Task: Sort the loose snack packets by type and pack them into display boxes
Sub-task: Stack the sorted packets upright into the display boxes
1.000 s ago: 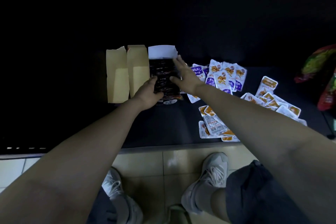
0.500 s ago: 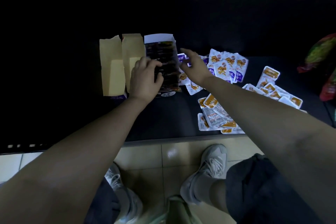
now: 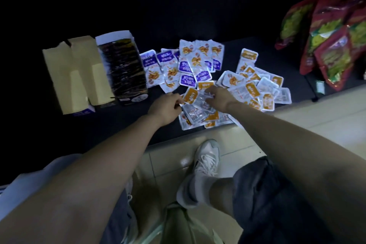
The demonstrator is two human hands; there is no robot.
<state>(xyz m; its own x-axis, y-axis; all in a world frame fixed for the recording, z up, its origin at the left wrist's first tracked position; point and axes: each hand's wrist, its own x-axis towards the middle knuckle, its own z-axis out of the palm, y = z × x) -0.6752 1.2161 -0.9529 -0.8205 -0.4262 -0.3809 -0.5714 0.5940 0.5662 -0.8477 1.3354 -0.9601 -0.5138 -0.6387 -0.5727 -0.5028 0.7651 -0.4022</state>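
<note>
Three display boxes stand side by side at the left of the dark table: two open tan ones (image 3: 65,77) and a white-flapped box (image 3: 122,69) filled with dark packets. Purple-labelled packets (image 3: 187,80) lie in a heap right of the boxes. Orange-labelled packets (image 3: 255,87) spread toward the table's front edge. My left hand (image 3: 165,108) pinches the corner of an orange packet (image 3: 190,96). My right hand (image 3: 218,98) rests curled on the same pile, its fingers on clear-backed packets (image 3: 200,103).
Large red and green snack bags (image 3: 328,41) are piled at the far right. The table's front edge (image 3: 174,139) runs just below the packets, with tiled floor, my shoe (image 3: 207,156) and my legs beneath. A pale bag lies at the bottom centre.
Both hands left the box of dark packets and moved right and nearer, onto the orange packet pile. The view shifted right, showing the snack bags.
</note>
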